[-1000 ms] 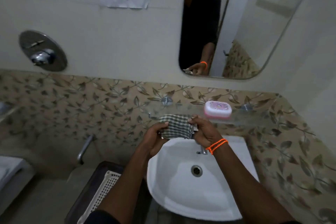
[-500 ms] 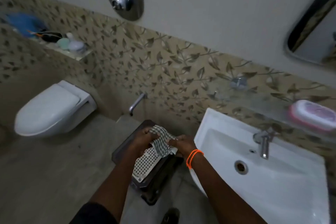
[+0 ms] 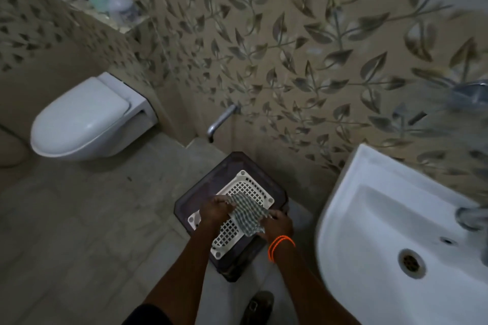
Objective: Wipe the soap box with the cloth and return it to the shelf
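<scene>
Both hands hold the checked cloth [image 3: 247,215] low over a white perforated basket [image 3: 237,192] that lies on a dark stool [image 3: 200,192] left of the sink. My left hand [image 3: 215,210] grips the cloth's left edge. My right hand [image 3: 278,223], with orange bands at the wrist, grips its right edge. The cloth hangs slack between them, just above the basket. The soap box is out of view, and only the blurred left end of the glass shelf [image 3: 412,116] with its metal bracket shows at the right edge.
A white sink [image 3: 375,219] with its tap [image 3: 472,216] fills the lower right. A wall-hung toilet [image 3: 84,119] stands at the left, a wall spout [image 3: 220,121] between. Bottles [image 3: 118,0] sit on a ledge at the upper left. A shoe [image 3: 257,306] rests on the floor below.
My view has swung left and down from the mirror and shelf. Both hands have carried the cloth from in front of the shelf down to the basket on the stool.
</scene>
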